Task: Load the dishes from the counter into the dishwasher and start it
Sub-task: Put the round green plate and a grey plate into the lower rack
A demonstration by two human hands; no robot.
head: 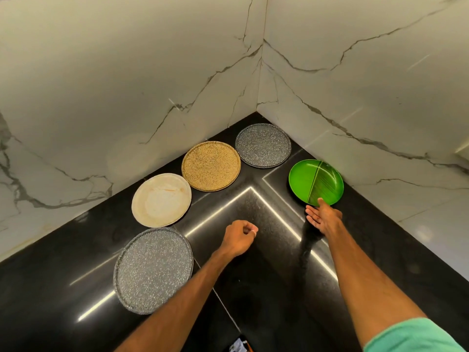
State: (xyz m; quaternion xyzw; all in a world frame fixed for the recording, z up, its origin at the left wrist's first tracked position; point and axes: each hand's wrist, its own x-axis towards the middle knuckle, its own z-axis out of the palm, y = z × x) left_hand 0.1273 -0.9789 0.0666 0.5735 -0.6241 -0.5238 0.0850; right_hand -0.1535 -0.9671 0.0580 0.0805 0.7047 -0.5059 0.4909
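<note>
Grip-wise, the right hand (323, 218) is spread open with straight fingers, thumb tip right at the near rim of the glossy green round leaf-pattern plate (316, 181), not clamped on anything. The left hand (238, 237) is curled into an empty fist over the black polished stone bench (253, 288), left of that green plate. Green plate lies flat on the bench by the white veined marble wall (380, 110); curving away to its left are a dark grey speckled round plate (263, 145), a tan speckled round plate (211, 165), a cream round plate (161, 200) and, furthest away, a lighter grey speckled round plate (153, 270).
</note>
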